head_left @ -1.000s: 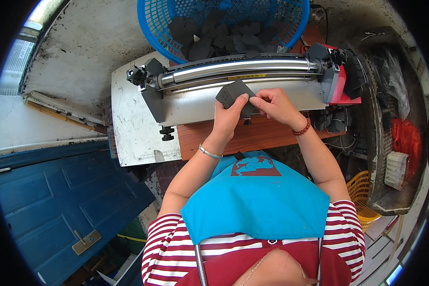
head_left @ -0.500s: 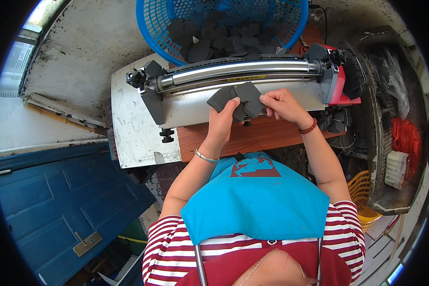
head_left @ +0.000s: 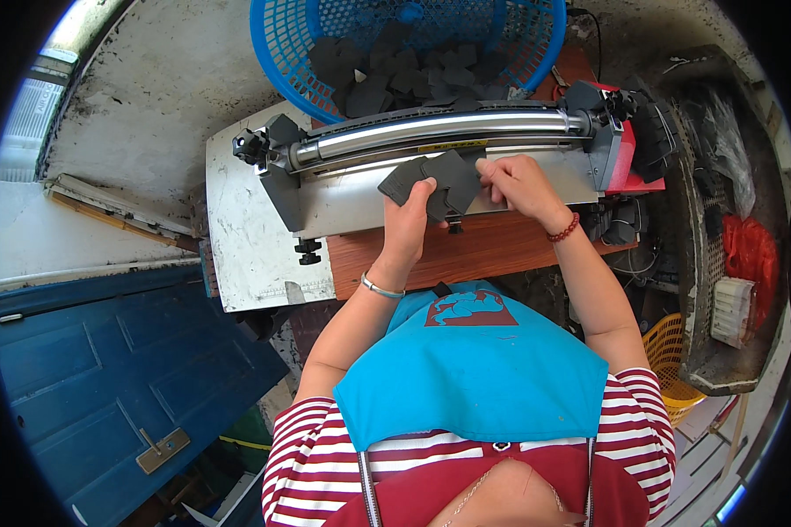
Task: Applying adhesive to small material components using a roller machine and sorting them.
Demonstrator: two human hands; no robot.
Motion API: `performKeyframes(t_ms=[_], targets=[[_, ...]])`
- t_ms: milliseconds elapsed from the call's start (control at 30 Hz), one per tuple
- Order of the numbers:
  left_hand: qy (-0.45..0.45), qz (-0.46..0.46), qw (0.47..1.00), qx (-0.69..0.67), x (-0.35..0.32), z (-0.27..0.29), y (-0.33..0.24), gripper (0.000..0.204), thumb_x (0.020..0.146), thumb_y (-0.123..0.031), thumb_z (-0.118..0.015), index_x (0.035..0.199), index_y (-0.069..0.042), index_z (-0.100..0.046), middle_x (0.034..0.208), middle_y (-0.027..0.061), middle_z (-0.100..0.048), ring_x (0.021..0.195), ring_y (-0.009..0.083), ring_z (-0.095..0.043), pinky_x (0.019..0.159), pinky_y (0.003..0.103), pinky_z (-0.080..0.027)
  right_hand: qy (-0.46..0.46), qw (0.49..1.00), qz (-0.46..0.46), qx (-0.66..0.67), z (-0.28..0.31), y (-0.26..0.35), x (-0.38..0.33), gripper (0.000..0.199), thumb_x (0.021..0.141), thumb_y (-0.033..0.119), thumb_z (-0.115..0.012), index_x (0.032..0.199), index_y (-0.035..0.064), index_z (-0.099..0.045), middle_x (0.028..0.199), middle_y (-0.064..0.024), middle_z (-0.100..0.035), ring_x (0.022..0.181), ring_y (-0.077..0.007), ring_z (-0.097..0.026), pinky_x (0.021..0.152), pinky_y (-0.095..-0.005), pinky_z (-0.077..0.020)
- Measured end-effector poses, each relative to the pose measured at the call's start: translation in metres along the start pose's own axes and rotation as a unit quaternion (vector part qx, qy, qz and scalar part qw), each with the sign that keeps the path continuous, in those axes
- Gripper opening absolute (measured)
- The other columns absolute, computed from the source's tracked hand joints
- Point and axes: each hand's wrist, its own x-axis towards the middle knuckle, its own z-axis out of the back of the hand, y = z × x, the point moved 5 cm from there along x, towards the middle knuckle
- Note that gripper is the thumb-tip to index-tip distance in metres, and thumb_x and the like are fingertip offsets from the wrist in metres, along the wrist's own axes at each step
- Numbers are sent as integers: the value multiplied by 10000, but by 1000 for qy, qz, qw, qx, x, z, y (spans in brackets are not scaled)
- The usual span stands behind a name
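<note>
In my left hand [head_left: 404, 211] is a fanned stack of thin dark grey flat pieces [head_left: 431, 183], the thumb pressed on top. They are held above the front metal plate [head_left: 351, 195] of a bench machine with a long shiny steel roller [head_left: 439, 129]. My right hand [head_left: 518, 186] is closed just right of the stack, fingers curled and thumb and forefinger together toward the roller. Dark material shows by those fingertips, but whether they grip a separate piece is hidden.
Behind the roller stands a blue plastic basket [head_left: 281, 66] with many dark grey pieces [head_left: 404, 75] inside. Black knobs [head_left: 308, 250] stick out of the machine. A wooden board [head_left: 387, 263] lies under it. A yellow basket [head_left: 668, 360] is at lower right, a blue door [head_left: 105, 369] at left.
My right hand has shifted slightly up toward the roller, and its fingers have curled in more. My left hand with the stack has hardly moved.
</note>
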Motion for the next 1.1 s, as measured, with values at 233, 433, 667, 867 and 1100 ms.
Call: performKeyframes(t_ms=[233,433,667,867,1100], targets=[[1,-8,1000,-18,0,2,-3,145,917,-113,-530,1017,-22,-580,873,76,-644,670,150,-638,449,264,-511,74,996,32,36,-19,6,-9,424,972,334,-553,689,24,-618,557,-8,-572,448,-69,-507,428,-226,-402],[7,-47,998,45,1,1,-2,145,918,-114,-534,1004,-20,-604,864,74,-657,675,143,-649,442,247,-505,86,994,39,51,-20,5,-12,425,981,346,-540,699,39,-622,568,3,-568,455,-50,-492,426,-207,-385],[18,-46,999,22,0,2,-4,139,916,-109,-562,1008,-18,-611,839,70,-664,652,142,-656,437,235,-499,77,995,38,46,-19,4,-15,432,978,341,-543,671,43,-604,562,3,-564,452,-51,-492,423,-209,-385],[20,-50,998,41,0,5,0,141,918,-122,-584,1004,-14,-613,819,74,-669,620,136,-654,428,221,-489,74,995,41,49,-19,4,-19,424,974,339,-550,670,47,-598,560,1,-564,449,-51,-492,419,-209,-382],[-14,-79,990,115,-1,9,-6,91,892,-86,-577,878,-16,-633,709,39,-646,551,99,-614,412,203,-441,59,997,26,52,-12,1,-19,417,968,315,-559,661,37,-600,552,-9,-573,435,-57,-494,407,-215,-384]])
